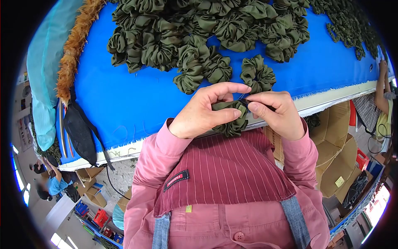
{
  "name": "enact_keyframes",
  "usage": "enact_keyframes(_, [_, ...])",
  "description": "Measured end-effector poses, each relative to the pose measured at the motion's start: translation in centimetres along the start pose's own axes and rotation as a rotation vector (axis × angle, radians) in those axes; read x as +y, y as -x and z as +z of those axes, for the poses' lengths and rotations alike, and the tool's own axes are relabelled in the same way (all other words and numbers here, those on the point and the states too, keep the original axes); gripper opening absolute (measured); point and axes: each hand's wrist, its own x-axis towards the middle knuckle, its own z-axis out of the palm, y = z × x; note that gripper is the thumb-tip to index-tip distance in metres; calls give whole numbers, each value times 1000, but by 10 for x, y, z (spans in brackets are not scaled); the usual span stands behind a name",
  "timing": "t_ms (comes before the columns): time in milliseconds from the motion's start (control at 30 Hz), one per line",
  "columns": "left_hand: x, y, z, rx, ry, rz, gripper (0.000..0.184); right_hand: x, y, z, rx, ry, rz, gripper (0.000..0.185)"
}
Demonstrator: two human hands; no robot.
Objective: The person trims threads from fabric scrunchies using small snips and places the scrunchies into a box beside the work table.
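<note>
My left hand (207, 108) is closed on a dark green satin scrunchie (230, 123) at the table's front edge, thumb pressed on the fabric and index finger arched above it. A small pale label shows on the gathered cloth. On the right of the scrunchie, my right hand (275, 110) pinches a small dark thing with thumb and index finger; most of it is hidden in the palm. Fine threads run near the fingertips. Just beyond my hands lies a single scrunchie (258, 74), close to a large heap of similar scrunchies (199, 29).
A blue cloth (107, 103) covers the table. At left are a brown feathery strip (68, 66), a black pouch-like item (78, 130) and teal sheer fabric (45, 83). More green pieces (344, 25) lie far right. Cardboard boxes (333, 133) stand below; other people work at both sides.
</note>
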Motion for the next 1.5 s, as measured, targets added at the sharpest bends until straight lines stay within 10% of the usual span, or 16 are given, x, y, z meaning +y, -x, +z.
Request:
enact_keyframes(700, [8, 0, 13, 234, 493, 160, 40, -10, 8, 20, 287, -489, 94, 29])
enact_keyframes(867, [1, 6, 25, 366, 150, 295, 32, -14, 5, 23, 359, -464, 96, 27])
enact_keyframes(1233, [-3, 9, 16, 223, 482, 116, 19, 0, 6, 14, 386, -629, 240, 26])
enact_keyframes(1367, [-2, 5, 21, 325, 460, 177, 15, 11, 0, 23, 523, 138, -123, 32])
enact_keyframes(1500, [-1, 7, 20, 329, 402, 145, 14, -13, 11, 25, 465, 155, -279, 36])
